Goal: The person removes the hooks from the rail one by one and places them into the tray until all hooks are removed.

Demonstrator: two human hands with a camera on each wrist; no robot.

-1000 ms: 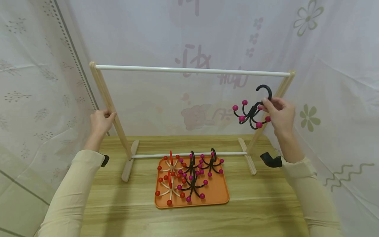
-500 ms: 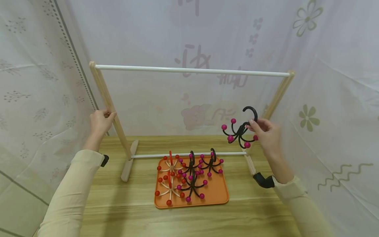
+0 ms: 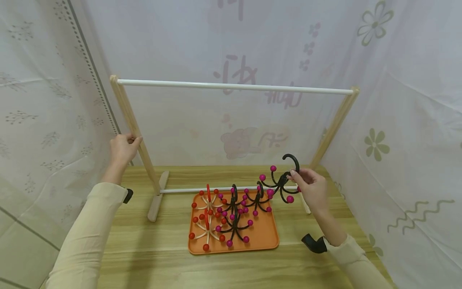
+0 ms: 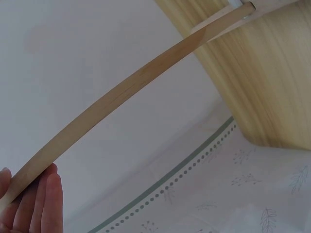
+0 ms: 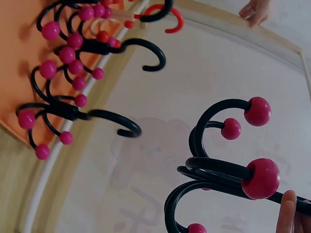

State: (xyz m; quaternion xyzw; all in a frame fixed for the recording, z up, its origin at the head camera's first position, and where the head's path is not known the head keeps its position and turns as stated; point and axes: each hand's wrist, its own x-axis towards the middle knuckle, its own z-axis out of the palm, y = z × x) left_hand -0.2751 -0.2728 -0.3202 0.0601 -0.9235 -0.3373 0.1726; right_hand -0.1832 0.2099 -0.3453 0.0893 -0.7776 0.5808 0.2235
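My right hand (image 3: 314, 190) pinches a black multi-arm claw hanger with pink ball tips (image 3: 282, 181) by the stem under its hook. It is above the back right corner of an orange tray (image 3: 262, 237). Filling much of the right wrist view, the held hanger's arms and balls (image 5: 260, 178) look close, with my fingertips at the edge. On the tray stand several similar hangers: black ones with pink balls (image 3: 235, 225) and cream ones with red hooks and balls (image 3: 208, 230). My left hand (image 3: 122, 150) grips the left wooden post (image 4: 116, 94) of a rack, thumb and fingers on opposite sides.
The rack's white top bar (image 3: 231, 85) spans between two wooden posts behind the tray, and a white lower bar (image 3: 180, 190) runs near the table. Wooden feet (image 3: 156, 206) rest on the wood-grain table (image 3: 169, 265). Patterned curtains (image 3: 408, 132) enclose the back and sides.
My right hand has brought the black hanger down and to the left, from beside the right post to over the tray's back right corner. My left hand stays on the post.
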